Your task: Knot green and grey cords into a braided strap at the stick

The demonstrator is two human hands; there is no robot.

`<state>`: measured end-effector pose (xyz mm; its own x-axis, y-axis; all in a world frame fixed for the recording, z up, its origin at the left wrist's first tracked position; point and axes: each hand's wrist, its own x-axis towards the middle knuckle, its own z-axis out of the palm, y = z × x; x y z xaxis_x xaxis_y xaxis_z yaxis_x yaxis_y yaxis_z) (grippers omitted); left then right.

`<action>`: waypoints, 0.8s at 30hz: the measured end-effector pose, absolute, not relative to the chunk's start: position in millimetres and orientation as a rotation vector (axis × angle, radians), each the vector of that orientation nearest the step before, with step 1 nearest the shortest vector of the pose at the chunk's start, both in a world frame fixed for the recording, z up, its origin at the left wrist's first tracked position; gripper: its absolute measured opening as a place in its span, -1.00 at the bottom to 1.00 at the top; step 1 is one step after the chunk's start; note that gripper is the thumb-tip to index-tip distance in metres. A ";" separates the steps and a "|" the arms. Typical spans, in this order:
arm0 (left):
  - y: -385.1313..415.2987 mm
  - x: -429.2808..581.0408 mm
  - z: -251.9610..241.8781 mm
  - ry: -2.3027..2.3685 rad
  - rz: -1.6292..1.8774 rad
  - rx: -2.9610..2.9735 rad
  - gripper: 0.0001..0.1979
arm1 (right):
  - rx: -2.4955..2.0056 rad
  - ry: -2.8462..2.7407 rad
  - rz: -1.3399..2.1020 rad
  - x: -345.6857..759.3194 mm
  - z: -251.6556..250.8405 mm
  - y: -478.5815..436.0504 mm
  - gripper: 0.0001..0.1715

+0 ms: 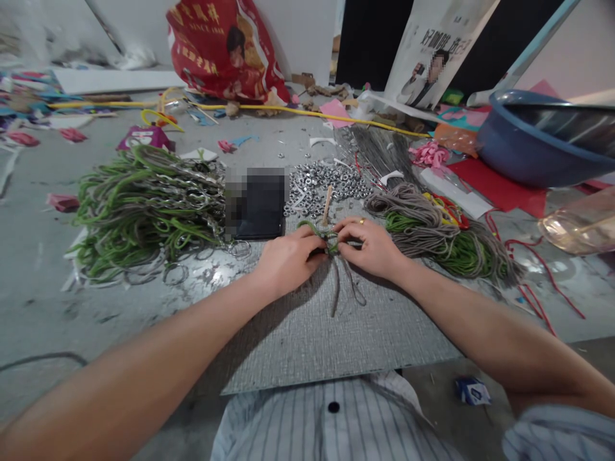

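Observation:
Both hands meet over the near middle of the table, working on one knotted piece of green and grey cord (335, 272). My left hand (291, 259) has thumb and fingers pinched on its green part. From the right, my right hand (368, 246), with a ring on one finger, pinches the same cord. Two grey ends hang toward me, one of them curled in a loop. The knot itself is mostly hidden by the fingertips. Just beyond the hands lie a thin wooden stick (327, 203) and a spread of small metal nuts (339, 180).
A heap of green and grey cords with metal chains (144, 214) lies left, beside a dark phone-like slab (262, 203). Right are bundled cords (418, 214), grey wires (382, 153), red cord (548, 278) and a blue basin (528, 144). A red bag (225, 51) stands behind.

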<state>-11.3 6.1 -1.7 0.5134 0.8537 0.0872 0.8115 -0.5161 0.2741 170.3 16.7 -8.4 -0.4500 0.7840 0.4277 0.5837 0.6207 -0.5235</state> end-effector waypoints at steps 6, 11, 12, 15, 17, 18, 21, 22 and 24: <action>5.9 -10.2 -1.7 1.417 0.317 2.552 -0.77 | -1.148 -2.223 0.415 178.2 -7.8 20.3 -0.92; 7.1 -15.5 0.1 1.303 0.432 2.500 -0.75 | -1.090 -2.314 0.375 181.1 -8.3 19.8 -0.78; 7.7 -17.7 1.5 1.262 0.487 2.483 -0.75 | -1.069 -2.338 0.365 181.2 -7.9 19.6 -0.78; 9.0 -24.7 7.9 1.217 0.610 2.435 -0.81 | -1.033 -2.423 0.321 181.4 -7.0 19.6 -0.81; 8.8 -28.0 12.9 1.232 0.556 2.455 -0.85 | -1.058 -2.461 0.287 181.4 -7.1 20.0 -0.83; 8.2 -28.9 15.2 1.250 0.488 2.485 -0.87 | -1.073 -2.474 0.276 181.4 -7.3 20.1 -0.84; 5.4 -29.1 19.9 1.322 0.235 2.598 -0.85 | -1.093 -2.496 0.275 181.2 -7.2 20.5 -0.87; 4.5 -28.7 20.6 1.344 0.170 2.628 -0.82 | -1.097 -2.505 0.281 181.2 -6.7 20.5 -0.87; 3.2 -27.8 20.9 1.371 0.080 2.665 -0.76 | -1.114 -2.516 0.296 181.2 -5.0 20.7 -0.88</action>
